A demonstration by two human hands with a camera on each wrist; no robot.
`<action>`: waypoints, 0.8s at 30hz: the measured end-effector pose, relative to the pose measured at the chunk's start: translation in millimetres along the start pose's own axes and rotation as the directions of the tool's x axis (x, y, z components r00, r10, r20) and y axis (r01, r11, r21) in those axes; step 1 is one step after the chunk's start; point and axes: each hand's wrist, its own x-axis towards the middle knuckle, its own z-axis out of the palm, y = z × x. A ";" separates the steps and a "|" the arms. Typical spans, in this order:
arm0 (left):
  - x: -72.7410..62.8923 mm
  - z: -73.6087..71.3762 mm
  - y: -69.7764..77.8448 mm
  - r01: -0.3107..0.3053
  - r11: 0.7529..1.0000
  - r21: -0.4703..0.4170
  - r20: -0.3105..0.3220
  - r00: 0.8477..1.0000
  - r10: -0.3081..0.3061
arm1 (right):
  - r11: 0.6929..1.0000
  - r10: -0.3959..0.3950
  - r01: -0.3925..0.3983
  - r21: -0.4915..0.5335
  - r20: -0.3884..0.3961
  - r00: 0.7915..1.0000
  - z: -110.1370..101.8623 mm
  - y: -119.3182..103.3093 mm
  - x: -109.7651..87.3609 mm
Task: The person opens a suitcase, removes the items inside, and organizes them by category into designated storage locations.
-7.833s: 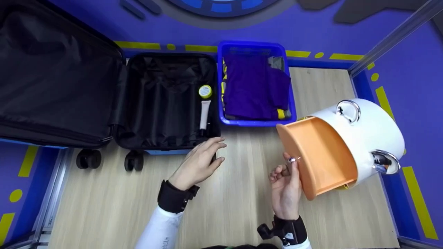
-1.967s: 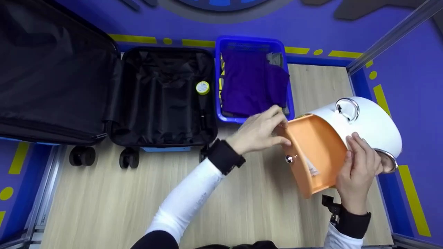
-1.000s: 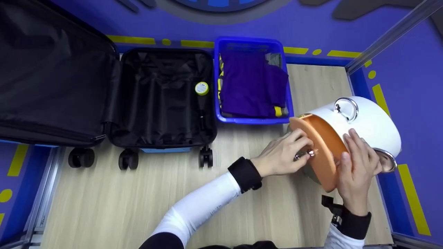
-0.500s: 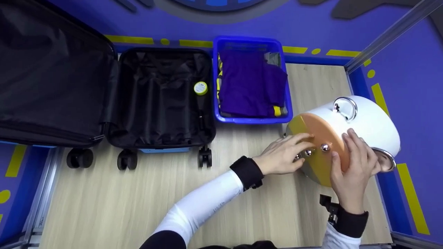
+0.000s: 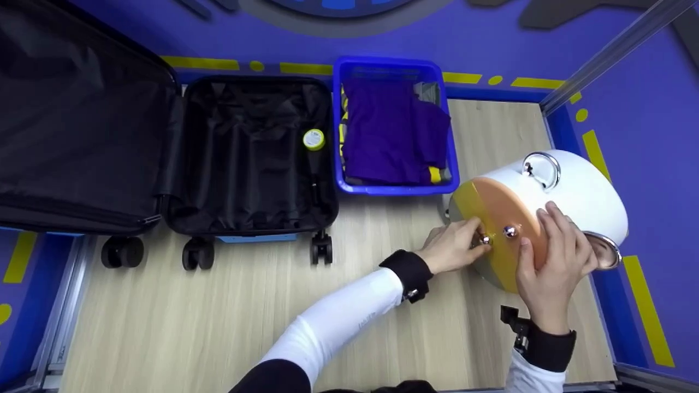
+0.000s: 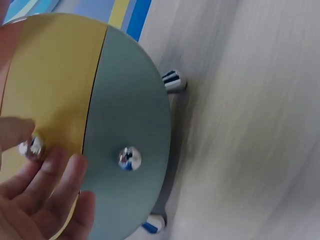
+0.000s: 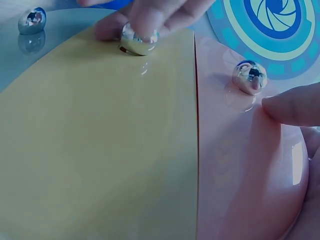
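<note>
A white drum-shaped cabinet (image 5: 587, 188) lies at the right, its round front split into an orange drawer front (image 5: 513, 204), a yellow drawer front (image 5: 474, 204) and a grey-green drawer front (image 6: 127, 100). All three sit flush. My left hand (image 5: 453, 245) pinches the silver knob (image 6: 32, 147) of the yellow drawer between thumb and fingers. My right hand (image 5: 554, 267) rests on the cabinet, fingers extended over the white shell and thumb against the orange front. Near that thumb is the orange drawer's knob (image 7: 250, 77). The grey-green drawer's knob (image 6: 130, 158) stands free.
An open black suitcase (image 5: 251, 218) lies at the left, with a yellow-rimmed round tin (image 5: 314, 140) in it. Beside it a blue basket (image 5: 396, 190) holds folded purple cloth (image 5: 382, 131). Chrome handles (image 5: 557, 169) stick out of the cabinet; walls border the table.
The white tube went from the suitcase into the orange drawer, which was then pushed in. My left hand moved onto the yellow drawer's knob; the right went from the orange knob to the cabinet shell.
</note>
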 end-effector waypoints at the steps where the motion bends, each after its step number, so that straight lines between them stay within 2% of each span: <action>1: 0.5 1.3 0.9 0.004 1.000 0.002 -0.011 1.000 -0.004 | 1.000 -0.002 0.002 -0.005 0.003 1.000 0.0 0.2 -0.1; 5: 0.8 3.1 2.6 0.007 1.000 0.012 -0.041 0.999 -0.007 | 1.000 0.000 0.001 -0.013 0.008 1.000 0.2 0.6 0.4; 12: -6.1 -0.7 0.1 -0.004 0.999 0.031 -0.035 0.999 0.005 | 1.000 -0.006 0.007 -0.017 0.051 0.999 -2.4 1.6 1.6; 18: -17.4 -5.8 -3.7 -0.021 0.999 0.047 -0.008 1.000 0.021 | 1.000 -0.005 0.006 -0.008 0.070 0.998 -9.5 3.1 1.7; 24: -35.2 -17.7 -15.2 -0.018 1.000 0.016 -0.011 1.000 0.018 | 1.000 0.001 -0.004 0.022 0.110 0.994 -7.8 1.2 3.0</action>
